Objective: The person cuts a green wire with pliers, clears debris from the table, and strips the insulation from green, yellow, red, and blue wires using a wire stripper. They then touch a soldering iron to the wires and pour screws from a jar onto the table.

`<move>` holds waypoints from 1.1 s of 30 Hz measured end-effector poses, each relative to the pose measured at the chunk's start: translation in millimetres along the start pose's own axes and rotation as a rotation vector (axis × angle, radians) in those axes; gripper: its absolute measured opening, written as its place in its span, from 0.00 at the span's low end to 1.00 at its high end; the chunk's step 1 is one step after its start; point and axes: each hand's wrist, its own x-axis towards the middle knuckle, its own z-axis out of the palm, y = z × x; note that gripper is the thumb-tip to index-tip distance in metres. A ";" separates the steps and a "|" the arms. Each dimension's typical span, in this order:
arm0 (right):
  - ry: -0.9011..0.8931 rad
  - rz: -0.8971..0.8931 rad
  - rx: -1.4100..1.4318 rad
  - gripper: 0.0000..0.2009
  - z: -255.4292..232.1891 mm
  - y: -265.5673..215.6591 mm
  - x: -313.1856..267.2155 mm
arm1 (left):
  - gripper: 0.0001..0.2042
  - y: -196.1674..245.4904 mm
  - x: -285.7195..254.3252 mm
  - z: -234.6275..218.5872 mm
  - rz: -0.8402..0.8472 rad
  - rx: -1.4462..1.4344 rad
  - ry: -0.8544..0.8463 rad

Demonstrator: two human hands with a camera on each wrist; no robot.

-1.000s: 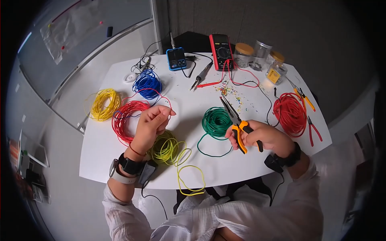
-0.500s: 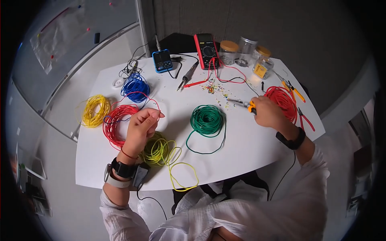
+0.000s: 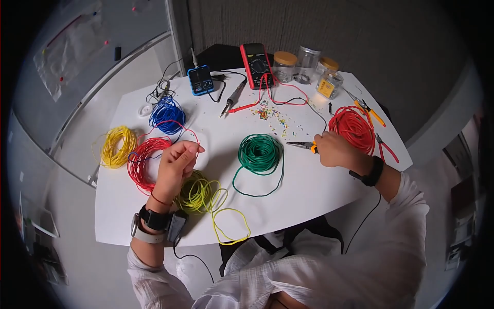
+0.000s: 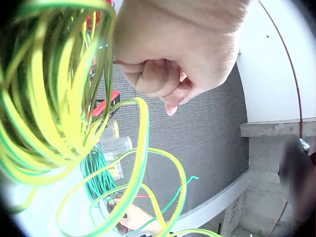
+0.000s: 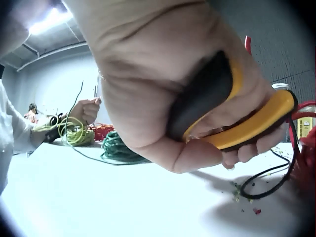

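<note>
In the head view my left hand pinches the end of a thin red wire between thumb and fingers, above the table. Under it lie a red wire coil and a yellow-green wire coil. My right hand grips long-nose pliers, whose jaws point left toward the green wire coil. Fingers curl round the black and orange handles in the right wrist view. Just behind this hand is a second red wire coil.
Across the back stand a red multimeter, a small blue-framed device, a soldering iron and several jars. Colourful clippings are scattered mid-table. Other pliers and red-handled cutters lie at the right; blue and yellow coils at the left.
My right hand has carried the pliers right, away from the green coil, and turned them from pointing away to pointing left. The left hand keeps its pinch; the head view has swung right.
</note>
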 end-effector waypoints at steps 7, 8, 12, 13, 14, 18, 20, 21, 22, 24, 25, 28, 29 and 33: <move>0.059 0.001 0.112 0.14 -1.4 2.9 -5.5 | 0.08 -0.2 -1.2 1.9 0.008 0.007 0.011; 0.059 0.003 0.111 0.14 1.0 3.3 -4.9 | 0.09 -0.9 -0.8 2.1 0.016 0.000 0.014; 0.030 -0.048 0.045 0.12 0.6 3.6 -5.1 | 0.08 -0.2 -0.5 1.6 -0.002 0.026 0.021; 0.003 -0.049 0.037 0.12 -0.5 2.6 -4.8 | 0.08 -0.5 -0.6 1.0 0.001 0.018 0.019; 0.003 -0.049 0.038 0.12 0.1 3.1 -5.0 | 0.08 -0.8 -0.7 0.6 0.005 0.011 0.017; 0.117 0.014 0.382 0.12 -7.9 8.7 -10.5 | 0.09 -2.4 -0.4 1.1 0.023 -0.012 0.016; 0.059 0.032 0.538 0.12 -20.5 10.8 -20.1 | 0.09 -0.7 -1.2 -0.3 0.002 -0.016 0.007; -0.111 0.040 0.969 0.10 -25.4 12.6 -27.6 | 0.09 0.6 -2.0 0.3 0.004 -0.012 0.026; -0.306 0.040 1.393 0.08 -25.2 11.4 -30.3 | 0.08 2.3 -2.9 3.1 0.005 0.003 0.027; -0.345 0.037 1.675 0.09 -10.2 2.0 -34.8 | 0.08 3.8 -4.8 4.3 0.015 0.012 0.028; -0.363 0.081 1.963 0.10 -3.4 -4.0 -37.4 | 0.08 2.1 -4.1 3.2 0.031 0.008 0.019; -0.351 0.170 2.012 0.06 0.2 -17.5 -45.2 | 0.08 3.0 -2.6 0.8 0.032 0.001 -0.050; -0.359 0.162 2.009 0.06 2.3 -19.3 -46.8 | 0.08 3.1 -2.7 0.8 0.033 0.003 -0.040; -0.342 0.177 1.984 0.04 14.1 -23.6 -55.2 | 0.10 2.9 -2.2 -0.5 0.030 0.001 -0.080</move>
